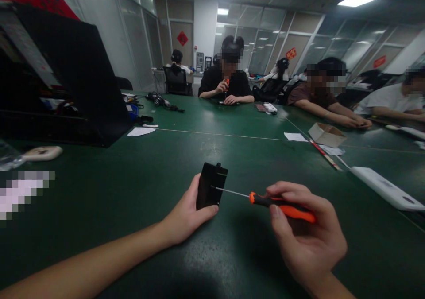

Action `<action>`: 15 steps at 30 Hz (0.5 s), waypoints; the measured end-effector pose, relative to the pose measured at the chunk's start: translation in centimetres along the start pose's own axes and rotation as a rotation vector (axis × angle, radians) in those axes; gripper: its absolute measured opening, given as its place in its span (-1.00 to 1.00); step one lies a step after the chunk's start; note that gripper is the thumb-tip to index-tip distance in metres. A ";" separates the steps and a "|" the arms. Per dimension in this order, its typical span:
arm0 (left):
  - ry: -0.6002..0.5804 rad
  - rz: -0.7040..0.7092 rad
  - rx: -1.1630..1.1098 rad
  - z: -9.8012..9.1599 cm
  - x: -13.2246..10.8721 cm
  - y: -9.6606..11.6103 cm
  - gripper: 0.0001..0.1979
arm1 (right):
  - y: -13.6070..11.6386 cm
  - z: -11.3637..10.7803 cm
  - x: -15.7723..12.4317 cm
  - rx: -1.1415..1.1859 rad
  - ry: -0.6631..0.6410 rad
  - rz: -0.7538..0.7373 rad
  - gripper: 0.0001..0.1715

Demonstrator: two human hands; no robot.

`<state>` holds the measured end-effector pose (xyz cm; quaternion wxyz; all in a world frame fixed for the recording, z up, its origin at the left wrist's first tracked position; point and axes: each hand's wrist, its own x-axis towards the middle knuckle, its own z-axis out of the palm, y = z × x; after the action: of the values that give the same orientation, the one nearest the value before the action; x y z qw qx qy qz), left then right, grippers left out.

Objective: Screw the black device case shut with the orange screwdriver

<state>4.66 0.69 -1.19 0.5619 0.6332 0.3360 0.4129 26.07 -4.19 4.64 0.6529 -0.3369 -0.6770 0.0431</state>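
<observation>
Near the middle of the head view, my left hand point(184, 219) grips a flat black rectangular case point(206, 179) by its left and lower edges, thumb along the bottom. The case is tilted up off the green table and has a small tab at its top; its exact kind is unclear. An orange-and-black screwdriver point(297, 211) lies in my right hand point(315, 237), fingers closed around the handle. Its thin shaft points left, and the tip meets the face of the case around its middle. Whether a screw sits under the tip is too small to see.
The green table point(139, 175) stretches ahead. A large open black computer case point(79, 77) stands at left, with cables point(162, 100) beyond it. At right are a white power strip point(387, 188) and an open cardboard box point(327, 135). A person point(212, 79) sits opposite, others at right.
</observation>
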 end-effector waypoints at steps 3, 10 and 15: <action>0.002 -0.068 -0.053 0.0 0.0 0.2 -0.32 | 0.3 -0.2 -0.1 -0.049 -0.071 -0.029 -0.64; 0.016 -0.083 -0.099 0.1 0.2 0.5 -0.38 | 0.7 -0.1 -0.6 -0.137 -0.064 -0.044 -0.45; 0.008 -0.074 -0.110 0.2 0.2 0.5 -0.39 | 0.5 -0.4 -0.7 -0.138 -0.143 -0.108 -0.52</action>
<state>4.91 0.72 -0.70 0.6091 0.5870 0.3383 0.4123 26.54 -4.28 3.89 0.5795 -0.3401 -0.7404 -0.0151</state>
